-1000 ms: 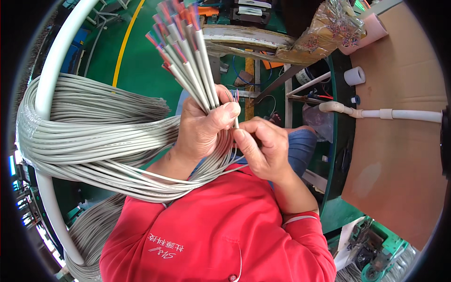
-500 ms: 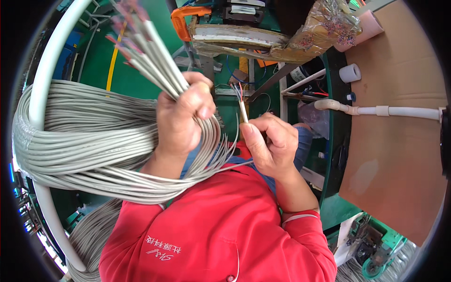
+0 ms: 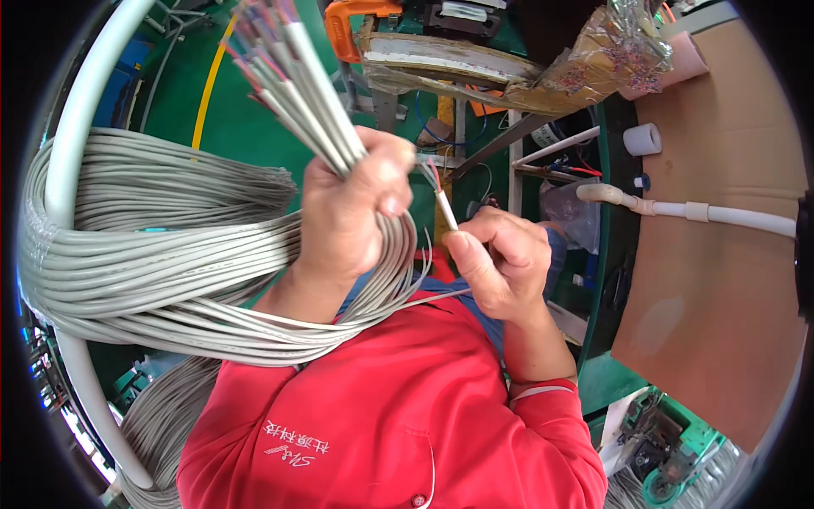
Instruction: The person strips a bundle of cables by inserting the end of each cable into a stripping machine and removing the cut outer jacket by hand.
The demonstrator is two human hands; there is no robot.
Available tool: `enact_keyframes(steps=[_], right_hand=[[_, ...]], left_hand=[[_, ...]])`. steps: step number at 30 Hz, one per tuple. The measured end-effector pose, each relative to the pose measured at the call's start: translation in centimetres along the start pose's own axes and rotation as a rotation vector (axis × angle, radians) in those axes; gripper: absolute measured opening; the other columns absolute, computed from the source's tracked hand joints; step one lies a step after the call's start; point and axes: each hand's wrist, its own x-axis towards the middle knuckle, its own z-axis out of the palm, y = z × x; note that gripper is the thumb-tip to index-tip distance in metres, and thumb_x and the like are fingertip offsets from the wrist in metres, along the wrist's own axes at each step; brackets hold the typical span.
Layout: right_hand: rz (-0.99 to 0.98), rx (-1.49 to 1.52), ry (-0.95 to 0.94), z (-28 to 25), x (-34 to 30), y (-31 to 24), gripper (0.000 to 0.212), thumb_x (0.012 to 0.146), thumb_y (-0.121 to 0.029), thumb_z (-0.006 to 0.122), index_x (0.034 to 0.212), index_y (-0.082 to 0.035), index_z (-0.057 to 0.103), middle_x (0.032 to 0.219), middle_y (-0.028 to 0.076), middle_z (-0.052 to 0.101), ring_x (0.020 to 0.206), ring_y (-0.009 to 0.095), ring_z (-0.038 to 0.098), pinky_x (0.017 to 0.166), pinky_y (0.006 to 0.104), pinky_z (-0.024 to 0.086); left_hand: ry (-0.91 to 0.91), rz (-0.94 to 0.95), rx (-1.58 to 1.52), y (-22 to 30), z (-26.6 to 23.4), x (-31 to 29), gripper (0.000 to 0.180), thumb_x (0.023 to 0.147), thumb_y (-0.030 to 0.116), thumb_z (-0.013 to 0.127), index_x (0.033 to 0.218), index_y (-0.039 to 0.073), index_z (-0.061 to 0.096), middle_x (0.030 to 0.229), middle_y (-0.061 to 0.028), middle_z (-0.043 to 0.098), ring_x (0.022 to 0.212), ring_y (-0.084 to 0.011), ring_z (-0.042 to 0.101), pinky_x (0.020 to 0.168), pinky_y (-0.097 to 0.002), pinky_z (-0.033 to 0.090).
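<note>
My left hand (image 3: 352,199) is closed around a bundle of grey cables (image 3: 315,102). Their stripped ends point up and away, with thin coloured wires showing, somewhat blurred. The cables run down behind the hand and loop left into a large grey coil (image 3: 178,263) hung over a white pipe. Between thumb and bent fingers, my right hand (image 3: 504,259) pinches a single cable (image 3: 447,210) near its stripped end. Fine wires, one of them red, fan out from its tip, close to the right of my left hand. A cable trails from the right hand toward the bunch.
The white pipe frame (image 3: 72,178) curves along the left. Ahead stands a tape-wrapped bench edge (image 3: 449,64) with an orange clamp (image 3: 343,30). At the right, a brown board (image 3: 712,280) carries a white pipe (image 3: 738,219) and a white roll (image 3: 642,139). A green machine (image 3: 678,458) sits lower right.
Both hands have shifted slightly right in the picture, along with the surroundings. The left hand still grips the bundle and the right still pinches the single cable, now tilted a little more to the left.
</note>
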Motion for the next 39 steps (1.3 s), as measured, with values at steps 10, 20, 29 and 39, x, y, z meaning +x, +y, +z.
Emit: enact_keyframes(steps=[10,20,29,39], right_hand=[[0.380,0.088,0.339,-0.4,7.0,4.2,0.026,0.089,-0.019,0.064,0.075,0.002,0.064,0.059,0.000,0.057,0.055,0.004,0.049,0.049,0.0230,0.040],[0.493,0.192,0.389,0.4,10.5,8.1,0.025,0.089,-0.024,0.064,0.078,-0.001,0.065,0.061,-0.003,0.053,0.055,0.003,0.042,0.049,0.0203,0.031],[0.564,0.210,0.442,1.0,12.2,7.2,0.024,0.085,-0.021,0.064,0.074,0.000,0.065,0.058,-0.001,0.053,0.051,0.005,0.042,0.048,0.0216,0.032],[0.492,0.143,0.469,1.1,10.9,6.5,0.025,0.084,-0.020,0.063,0.071,0.001,0.063,0.059,0.000,0.055,0.053,0.006,0.045,0.049,0.0228,0.035]], left_hand=[[-0.134,-0.048,0.186,0.1,-0.9,-1.2,0.014,0.084,0.008,0.067,0.090,-0.001,0.059,0.074,-0.0051,0.054,0.059,-0.0094,0.049,0.054,-0.0230,0.040],[-0.174,0.035,0.121,0.5,-0.9,-1.0,0.012,0.083,0.002,0.064,0.093,-0.003,0.058,0.078,-0.0076,0.053,0.060,-0.0106,0.050,0.055,-0.0229,0.041],[-0.169,0.015,0.112,0.8,-1.0,-1.1,0.011,0.084,0.002,0.063,0.092,-0.003,0.058,0.077,-0.0071,0.053,0.060,-0.0087,0.050,0.054,-0.0218,0.041],[-0.154,-0.003,0.097,0.5,-1.1,-1.5,0.012,0.084,0.003,0.063,0.093,-0.004,0.059,0.079,-0.0065,0.054,0.061,-0.0102,0.050,0.056,-0.0228,0.042]])
